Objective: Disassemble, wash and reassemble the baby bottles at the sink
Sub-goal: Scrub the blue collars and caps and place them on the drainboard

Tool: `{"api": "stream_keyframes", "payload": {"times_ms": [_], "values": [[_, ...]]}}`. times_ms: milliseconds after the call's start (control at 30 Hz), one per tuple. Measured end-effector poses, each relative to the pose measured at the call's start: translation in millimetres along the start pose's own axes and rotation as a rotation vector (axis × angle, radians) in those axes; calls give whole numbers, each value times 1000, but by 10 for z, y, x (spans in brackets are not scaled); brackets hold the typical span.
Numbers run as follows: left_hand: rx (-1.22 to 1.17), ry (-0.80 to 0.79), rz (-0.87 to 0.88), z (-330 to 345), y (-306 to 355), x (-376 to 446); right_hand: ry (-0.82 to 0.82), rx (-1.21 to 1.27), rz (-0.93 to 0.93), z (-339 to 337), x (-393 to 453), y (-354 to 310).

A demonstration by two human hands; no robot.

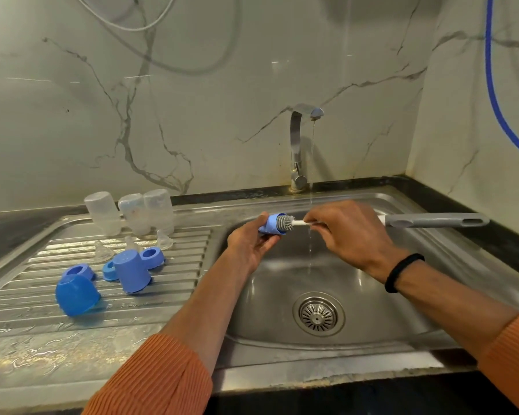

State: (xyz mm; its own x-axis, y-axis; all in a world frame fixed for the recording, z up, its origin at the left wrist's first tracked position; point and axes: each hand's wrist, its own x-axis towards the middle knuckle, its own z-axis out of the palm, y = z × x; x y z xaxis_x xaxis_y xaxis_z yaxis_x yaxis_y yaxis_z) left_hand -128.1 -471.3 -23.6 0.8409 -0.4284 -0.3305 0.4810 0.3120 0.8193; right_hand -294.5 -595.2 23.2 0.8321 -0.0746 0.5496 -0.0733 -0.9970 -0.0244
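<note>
Blue cap [271, 228] gripped in the left hand [249, 244]; the right hand [346, 232] grips a brush [285, 223] pushed inside it.

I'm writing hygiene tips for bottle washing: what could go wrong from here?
The left hand pinches the small blue plastic cap only at its edge, so the grey bristle brush might push it into the steel sink. The thin tap stream falls beside the cap, so it may go unrinsed.

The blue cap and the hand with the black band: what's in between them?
In the head view, the brush's grey bristle head and a bit of its white stem span the gap between the blue cap in the left hand and the right hand.
</note>
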Motion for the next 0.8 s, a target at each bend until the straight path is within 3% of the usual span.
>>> {"api": "stream_keyframes", "payload": {"times_ms": [133, 300, 600, 800], "values": [[-42, 55, 52, -36, 39, 15, -67, -71, -38, 2, 62, -33], [-67, 12, 63, 34, 72, -15, -36, -151, 64, 1, 56, 5], [-13, 16, 53, 9, 62, -32, -38, 31, 7, 57, 14, 22], [37, 0, 57, 44, 57, -29, -46, -57, 83, 94, 44, 58]]}}
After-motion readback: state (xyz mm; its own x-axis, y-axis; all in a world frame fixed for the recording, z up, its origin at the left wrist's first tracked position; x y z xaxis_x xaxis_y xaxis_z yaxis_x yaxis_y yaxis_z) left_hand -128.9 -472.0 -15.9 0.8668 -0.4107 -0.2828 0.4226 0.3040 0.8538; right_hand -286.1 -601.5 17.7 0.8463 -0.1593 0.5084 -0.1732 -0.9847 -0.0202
